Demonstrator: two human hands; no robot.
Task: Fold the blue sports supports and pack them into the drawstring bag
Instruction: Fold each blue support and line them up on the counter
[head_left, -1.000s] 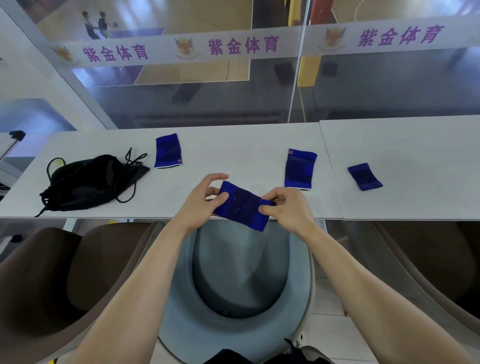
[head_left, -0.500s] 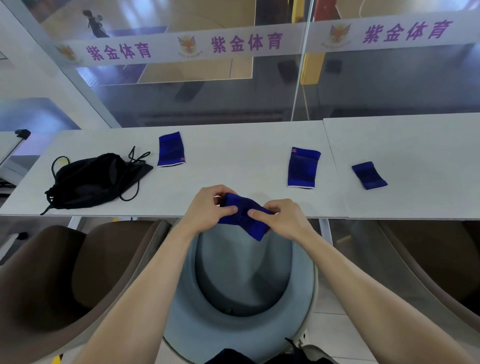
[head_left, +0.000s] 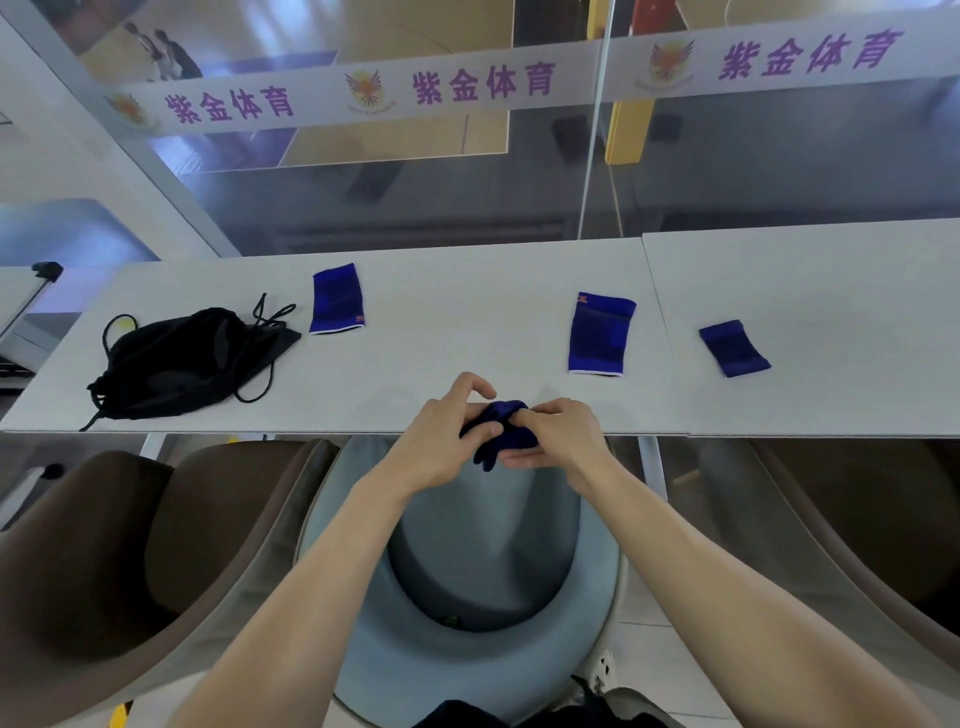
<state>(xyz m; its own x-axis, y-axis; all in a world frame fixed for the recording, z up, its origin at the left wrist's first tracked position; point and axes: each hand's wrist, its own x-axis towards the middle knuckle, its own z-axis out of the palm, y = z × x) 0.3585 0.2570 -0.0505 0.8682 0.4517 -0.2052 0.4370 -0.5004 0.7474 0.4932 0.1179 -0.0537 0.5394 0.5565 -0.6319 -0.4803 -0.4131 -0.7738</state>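
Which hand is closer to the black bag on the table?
Left. The left hand grips the bunched blue support on the side facing the black bag; the right hand grips its other side, farther from the bag.

I see left white table (head_left: 457, 312) butted against right white table (head_left: 841, 280), mid frame. Grey chair (head_left: 467, 665) bottom centre, brown chair (head_left: 104, 571) lower left, another brown chair (head_left: 872, 519) lower right. White banner (head_left: 483, 85), purple characters, on glass across top. Two people (head_left: 166, 49) upper left, blurred.
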